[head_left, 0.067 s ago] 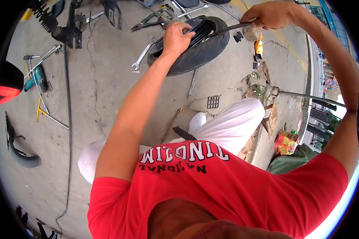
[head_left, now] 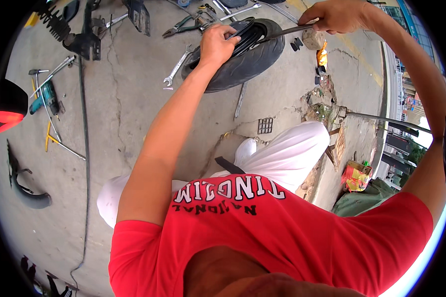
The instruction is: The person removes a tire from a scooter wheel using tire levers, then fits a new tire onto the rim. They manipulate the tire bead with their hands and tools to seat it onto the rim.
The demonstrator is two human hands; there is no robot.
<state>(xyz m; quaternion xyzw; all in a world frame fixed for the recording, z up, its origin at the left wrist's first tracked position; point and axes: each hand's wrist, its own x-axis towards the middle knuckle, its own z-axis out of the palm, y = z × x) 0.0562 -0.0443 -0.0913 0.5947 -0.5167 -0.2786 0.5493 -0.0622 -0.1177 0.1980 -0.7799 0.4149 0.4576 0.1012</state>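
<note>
A black rubber tire (head_left: 252, 63) with a grooved tread lies tilted on the concrete in front of me. Inside its opening sits a black ring-shaped part (head_left: 251, 39); whether it is a wheel rim or an inner tube I cannot tell. My left hand (head_left: 218, 47) is closed over the tire's left side, with the thumb pressing on the black ring and the other fingertips partly hidden. A long metal tire lever (head_left: 286, 31) reaches from the tire's opening to my right hand (head_left: 338, 17), which grips its outer end. The lever's inner tip is hidden in the tire.
An open-end wrench (head_left: 176, 68) and pliers (head_left: 179, 26) lie left of the tire, a flat metal bar (head_left: 241, 99) nearer me. Farther left are a teal power drill (head_left: 49, 94), a long black cable (head_left: 83, 123) and a curved black fender (head_left: 28, 197). A stone (head_left: 313, 39) sits right of the tire.
The tire and my left hand have shifted very slightly to the left. The outer end of the lever, in my right hand, is slightly higher in the picture.
</note>
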